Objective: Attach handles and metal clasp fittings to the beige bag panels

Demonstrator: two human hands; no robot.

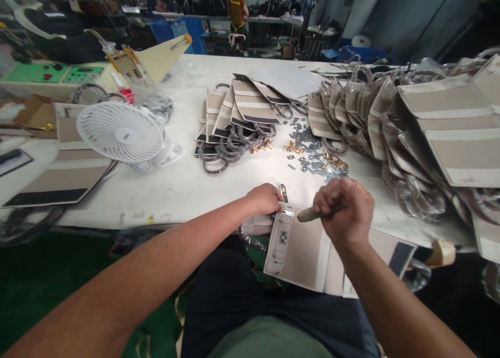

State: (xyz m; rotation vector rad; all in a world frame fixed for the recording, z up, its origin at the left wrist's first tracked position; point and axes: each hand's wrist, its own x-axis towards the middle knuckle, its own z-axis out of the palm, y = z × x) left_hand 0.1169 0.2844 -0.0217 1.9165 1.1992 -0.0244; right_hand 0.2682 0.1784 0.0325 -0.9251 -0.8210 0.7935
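White table (187, 186) spans the view, crowded. R side: big heap of beige bags (449, 124) w/ wrapped handles. L side: white desk fan (121, 131). Centre back: smaller fanned stack (242, 108) of the same bags.

Nearest me: bag panel (304, 254), beige w/ a pale stripe, lying flat, top edge on the table's near rim, rest hanging over my lap. Looks light, board-stiff but bendy; prob. flexes if lifted by one corner. Best hold, I'd judge: top edge beside the metal, where it's backed by the table.

R hand (346, 209): fist closed tight round a wooden-handled tool (312, 214), tip hidden under the palm, over the panel's top. L hand (265, 198): fingers pressed together, pinching a small metal clip (284, 194) at the panel's top corner. Clip is small and shiny, likely slippery.

Loose metal fittings (316, 157), silver and gold, scattered just beyond my hands.
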